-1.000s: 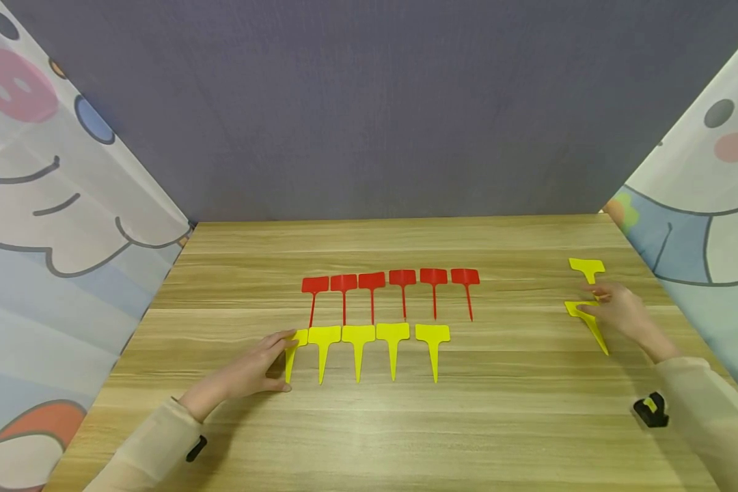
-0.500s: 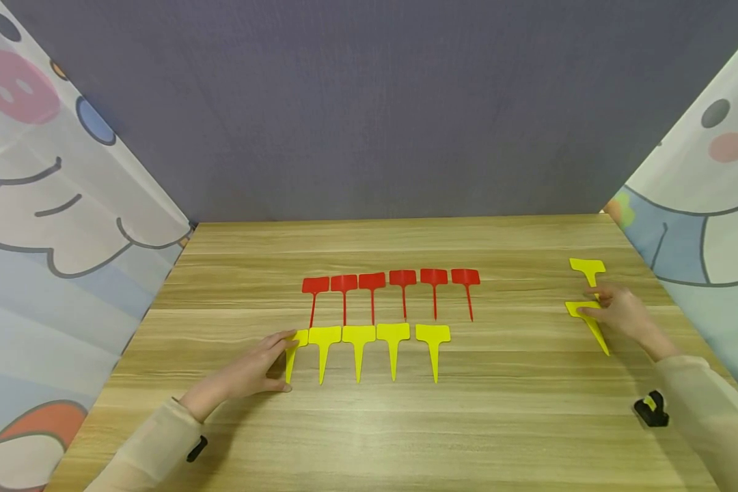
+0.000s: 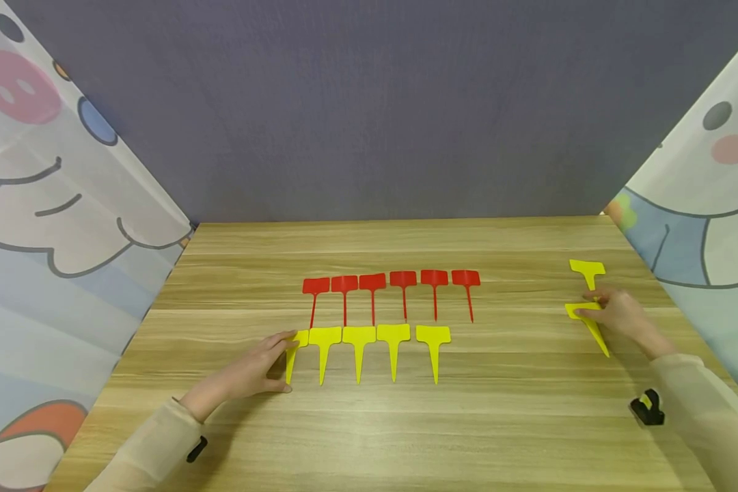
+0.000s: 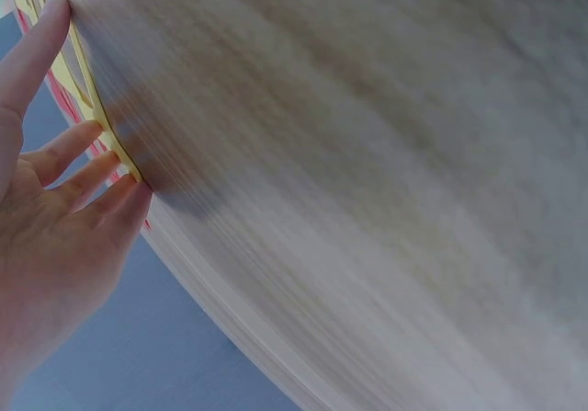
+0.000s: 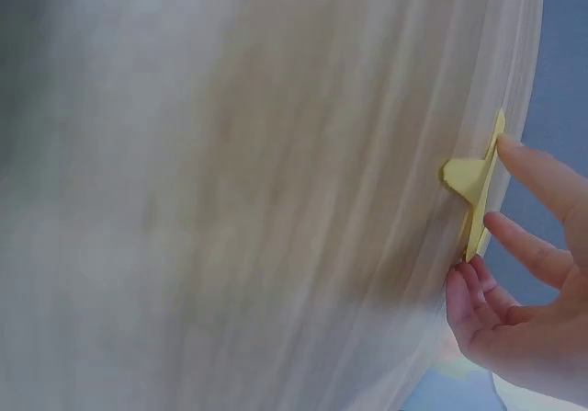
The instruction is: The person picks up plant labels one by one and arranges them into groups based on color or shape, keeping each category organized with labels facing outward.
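Note:
My left hand lies at the left end of a row of yellow T-shaped plant labels. Its straight fingers touch the head of the leftmost yellow plant label, partly covered, while the thumb rests by the pointed tip; the left wrist view shows this spread hand too. At the right, my right hand pinches the head of a slanted yellow plant label against the table. Just beyond it lies another yellow plant label, its tip hidden by the fingers. The right wrist view shows the fingers against yellow plastic.
A row of red T-shaped plant labels lies behind the yellow row. The wood-grain table meets a grey wall at the back. Cartoon-printed cloths hang at both sides. Black wrist devices show by the sleeves.
Hardly anything differs. The right wrist and sleeve have shifted very slightly left; both hands stay at the same labels.

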Demonstrator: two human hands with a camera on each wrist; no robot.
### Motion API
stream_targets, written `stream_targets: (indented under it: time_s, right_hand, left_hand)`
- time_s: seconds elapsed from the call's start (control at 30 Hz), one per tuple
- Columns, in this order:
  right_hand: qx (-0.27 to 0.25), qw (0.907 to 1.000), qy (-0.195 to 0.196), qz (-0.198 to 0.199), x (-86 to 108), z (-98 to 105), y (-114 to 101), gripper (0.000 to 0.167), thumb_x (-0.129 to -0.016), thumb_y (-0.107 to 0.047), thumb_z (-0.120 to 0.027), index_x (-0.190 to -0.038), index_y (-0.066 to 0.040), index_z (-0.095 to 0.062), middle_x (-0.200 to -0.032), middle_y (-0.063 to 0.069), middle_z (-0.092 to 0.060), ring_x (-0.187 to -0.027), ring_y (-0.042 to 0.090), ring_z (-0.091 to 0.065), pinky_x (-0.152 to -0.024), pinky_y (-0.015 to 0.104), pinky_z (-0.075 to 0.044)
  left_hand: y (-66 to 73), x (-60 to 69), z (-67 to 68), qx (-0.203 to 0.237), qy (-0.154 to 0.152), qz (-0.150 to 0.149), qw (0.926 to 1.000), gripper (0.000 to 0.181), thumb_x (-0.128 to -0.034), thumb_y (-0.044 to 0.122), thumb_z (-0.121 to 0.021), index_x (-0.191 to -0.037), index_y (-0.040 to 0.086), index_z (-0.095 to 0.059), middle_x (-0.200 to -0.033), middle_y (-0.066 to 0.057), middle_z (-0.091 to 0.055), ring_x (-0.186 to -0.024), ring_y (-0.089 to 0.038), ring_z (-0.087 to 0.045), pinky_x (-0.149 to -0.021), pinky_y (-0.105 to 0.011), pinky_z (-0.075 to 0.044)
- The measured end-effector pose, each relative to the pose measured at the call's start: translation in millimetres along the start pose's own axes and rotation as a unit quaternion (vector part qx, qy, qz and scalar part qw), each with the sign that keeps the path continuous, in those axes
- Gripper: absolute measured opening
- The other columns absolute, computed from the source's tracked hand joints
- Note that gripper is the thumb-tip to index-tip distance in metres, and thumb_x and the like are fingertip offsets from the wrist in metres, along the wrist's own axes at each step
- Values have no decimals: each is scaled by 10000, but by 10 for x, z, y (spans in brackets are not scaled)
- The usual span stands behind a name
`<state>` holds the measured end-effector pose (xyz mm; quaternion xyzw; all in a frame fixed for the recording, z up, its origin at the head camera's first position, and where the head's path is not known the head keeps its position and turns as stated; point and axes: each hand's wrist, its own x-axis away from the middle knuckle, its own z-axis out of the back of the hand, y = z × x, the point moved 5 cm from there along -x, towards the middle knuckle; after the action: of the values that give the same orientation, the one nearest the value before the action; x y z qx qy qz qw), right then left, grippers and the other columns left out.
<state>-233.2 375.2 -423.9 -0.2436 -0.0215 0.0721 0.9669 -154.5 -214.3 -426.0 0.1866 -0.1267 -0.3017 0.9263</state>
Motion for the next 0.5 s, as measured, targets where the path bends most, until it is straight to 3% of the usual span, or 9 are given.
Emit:
stream_targets:
  time_s: [0.5]
  right_hand:
    - [19,9990,-273,-352,-29,-3,39,561,-769,-278,-679,-1084,158,-520,-972,372,-517,-824,411,-501,-614,387,-435]
  left_hand:
    - [-9,-2,-1,-34,66,-43,10000,700,-727,300,-715,-1264,-32,-412,-1375,-198,-296,-1227,-368,-312,-951,-496,-330]
